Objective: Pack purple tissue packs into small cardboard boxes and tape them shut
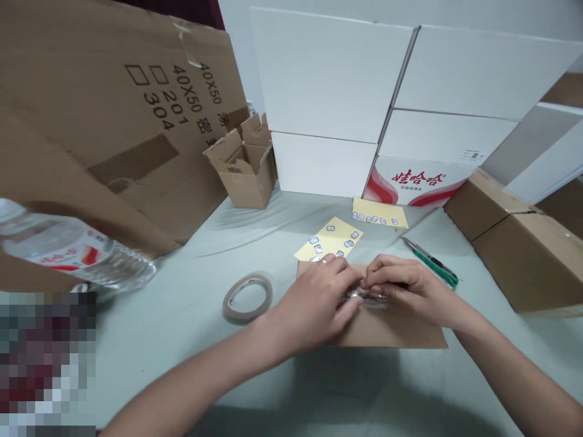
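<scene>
A brown piece of cardboard (387, 331) lies in front of me under both hands. On top of it is some clear, shiny plastic (371, 297), partly covered by my fingers; its exact kind does not show. My left hand (319, 297) rests on the cardboard, thumb and forefinger closing on the plastic's left side. From the right, my right hand (410, 288) pinches the plastic with bent fingers. Just beyond the cardboard lies a yellow sheet (334, 233) with several small stickers. A roll of tape (247, 297) lies left of my left hand.
A green utility knife (430, 261) with its blade out lies right of my hands. Another yellow sheet (380, 212) is farther back. A water bottle (77, 246), a small open carton (248, 176), a brown box (523, 243) and white boxes (328, 79) surround the table (195, 303).
</scene>
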Demonstrator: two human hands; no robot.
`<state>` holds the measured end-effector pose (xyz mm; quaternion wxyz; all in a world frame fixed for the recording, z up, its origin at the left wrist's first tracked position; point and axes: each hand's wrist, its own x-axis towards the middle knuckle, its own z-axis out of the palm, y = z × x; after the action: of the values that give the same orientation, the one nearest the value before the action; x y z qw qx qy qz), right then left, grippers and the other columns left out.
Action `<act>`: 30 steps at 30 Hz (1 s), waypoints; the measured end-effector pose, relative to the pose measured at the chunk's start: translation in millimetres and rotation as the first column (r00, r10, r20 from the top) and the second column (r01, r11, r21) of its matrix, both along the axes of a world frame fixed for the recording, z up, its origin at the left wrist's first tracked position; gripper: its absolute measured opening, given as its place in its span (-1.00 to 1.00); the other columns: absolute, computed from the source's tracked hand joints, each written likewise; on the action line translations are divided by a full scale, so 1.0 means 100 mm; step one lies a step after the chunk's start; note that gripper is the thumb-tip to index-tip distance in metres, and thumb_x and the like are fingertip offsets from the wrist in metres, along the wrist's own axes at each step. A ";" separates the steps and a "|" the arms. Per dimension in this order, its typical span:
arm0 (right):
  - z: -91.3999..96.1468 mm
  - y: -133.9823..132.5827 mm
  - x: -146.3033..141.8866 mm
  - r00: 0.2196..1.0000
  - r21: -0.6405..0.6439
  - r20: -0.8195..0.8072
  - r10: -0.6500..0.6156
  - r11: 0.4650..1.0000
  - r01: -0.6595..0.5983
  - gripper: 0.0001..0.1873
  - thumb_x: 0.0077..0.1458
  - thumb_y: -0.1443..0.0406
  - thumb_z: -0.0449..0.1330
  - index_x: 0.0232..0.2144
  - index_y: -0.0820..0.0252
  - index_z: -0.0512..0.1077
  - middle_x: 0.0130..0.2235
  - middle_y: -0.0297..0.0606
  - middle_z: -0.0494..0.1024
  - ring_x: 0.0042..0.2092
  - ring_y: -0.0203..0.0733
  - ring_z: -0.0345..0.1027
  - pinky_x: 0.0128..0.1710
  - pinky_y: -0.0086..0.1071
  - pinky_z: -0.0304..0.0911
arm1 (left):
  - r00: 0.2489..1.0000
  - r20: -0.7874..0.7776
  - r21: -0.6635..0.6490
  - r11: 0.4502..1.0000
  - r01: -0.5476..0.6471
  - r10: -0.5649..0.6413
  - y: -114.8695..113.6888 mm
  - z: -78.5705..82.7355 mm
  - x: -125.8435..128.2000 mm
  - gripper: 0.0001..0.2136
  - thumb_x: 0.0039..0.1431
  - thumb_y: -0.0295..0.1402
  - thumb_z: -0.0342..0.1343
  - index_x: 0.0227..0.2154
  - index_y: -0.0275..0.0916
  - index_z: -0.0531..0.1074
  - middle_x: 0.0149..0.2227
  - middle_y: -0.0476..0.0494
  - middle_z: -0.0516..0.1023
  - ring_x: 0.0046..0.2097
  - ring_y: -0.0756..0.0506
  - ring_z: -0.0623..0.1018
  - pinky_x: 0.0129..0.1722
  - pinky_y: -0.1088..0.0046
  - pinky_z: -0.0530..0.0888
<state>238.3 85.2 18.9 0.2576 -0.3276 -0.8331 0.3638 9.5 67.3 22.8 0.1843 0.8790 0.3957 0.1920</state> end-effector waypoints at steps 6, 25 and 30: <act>0.00 -0.07 0.03 0.992 -0.129 0.002 -0.123 0.984 0.122 -0.91 0.24 0.34 0.19 -0.19 0.12 0.42 -0.32 -0.34 0.50 -0.33 -0.28 0.36 -0.37 -0.43 0.26 | 0.990 0.138 -0.050 0.998 0.038 -0.031 0.13 -0.09 0.15 -0.89 0.21 -0.53 0.12 -0.37 -0.22 0.49 -0.30 -0.09 0.54 -0.20 -0.13 0.49 -0.12 0.29 0.43; 0.01 0.03 0.37 0.994 0.034 0.070 -0.084 0.996 0.082 -0.77 0.35 0.27 0.09 -0.37 0.13 0.42 -0.33 -0.28 0.47 -0.31 -0.24 0.37 -0.30 -0.36 0.27 | 0.976 0.117 0.053 0.982 0.180 -0.185 0.13 -0.15 -0.01 -0.89 0.23 -0.51 0.01 -0.31 -0.21 0.40 -0.11 -0.17 0.54 0.00 -0.18 0.44 0.02 0.27 0.42; -0.01 0.04 0.90 0.863 -0.013 -0.237 -0.446 0.889 0.457 -0.77 0.20 0.11 0.29 -0.41 0.09 0.47 -0.37 -0.28 0.47 -0.35 -0.22 0.31 -0.42 -0.38 0.22 | 0.973 0.132 0.033 0.982 0.187 -0.190 0.14 -0.18 -0.02 -0.90 0.26 -0.50 -0.02 -0.31 -0.19 0.36 -0.10 -0.18 0.53 0.00 -0.18 0.44 0.02 0.23 0.42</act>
<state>328.4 89.5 17.8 0.4386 -0.4627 -0.7049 0.3110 7.6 81.5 4.6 0.2190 0.8994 0.2953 0.2365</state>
